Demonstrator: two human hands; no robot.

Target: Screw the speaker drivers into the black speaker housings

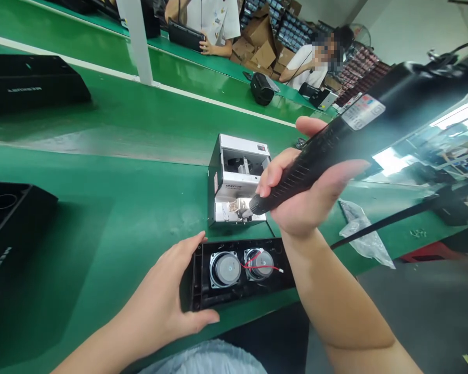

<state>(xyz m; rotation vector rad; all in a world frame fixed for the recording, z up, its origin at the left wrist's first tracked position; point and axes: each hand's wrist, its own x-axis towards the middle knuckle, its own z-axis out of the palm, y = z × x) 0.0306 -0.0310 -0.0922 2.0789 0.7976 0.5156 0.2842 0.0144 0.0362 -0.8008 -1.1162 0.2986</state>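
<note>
Where the speaker case (234,297) lies: on the green tabletop (101,171) near its front edge, open side up, with two speakers (225,269) and a red wire (265,268) inside.
Left hand (167,291): fingers wrapped around the case's end, grasping it.
Right hand (304,213): fingers clenched around a black electric screwdriver (320,150), its tip at the metal slot of a white screw dispenser (237,148).
</note>
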